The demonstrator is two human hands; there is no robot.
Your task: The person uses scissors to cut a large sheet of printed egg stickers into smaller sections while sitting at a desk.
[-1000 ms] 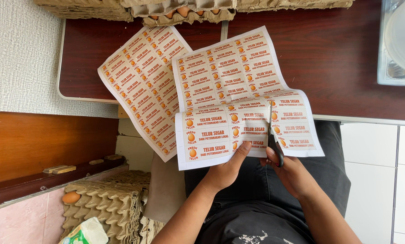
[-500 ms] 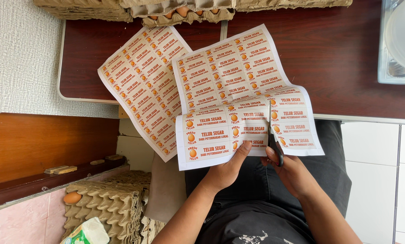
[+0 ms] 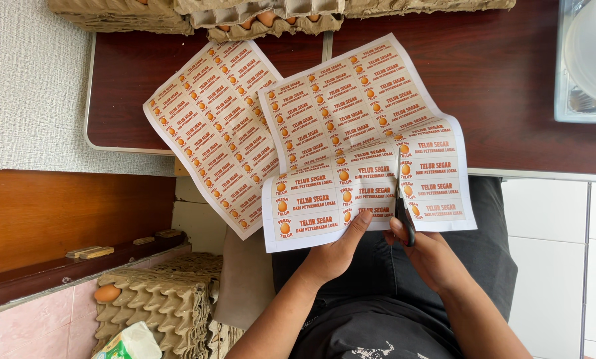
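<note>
Two hands work one label sheet (image 3: pixel 351 199) over the person's lap. The left hand (image 3: pixel 334 256) pinches its near edge, thumb on top. The right hand (image 3: pixel 431 256) is closed around scissors (image 3: pixel 404 216), whose blades stand in a cut running up between the label columns. Compared with a second ago almost nothing has shifted: hands, scissors and sheet sit as they did, so the cut looks barely advanced and most of it remains. Farther off, two more sheets (image 3: pixel 221 133) lie on the dark table (image 3: pixel 510 86), overhanging its near edge. Egg trays (image 3: pixel 165 309) stack near left.
</note>
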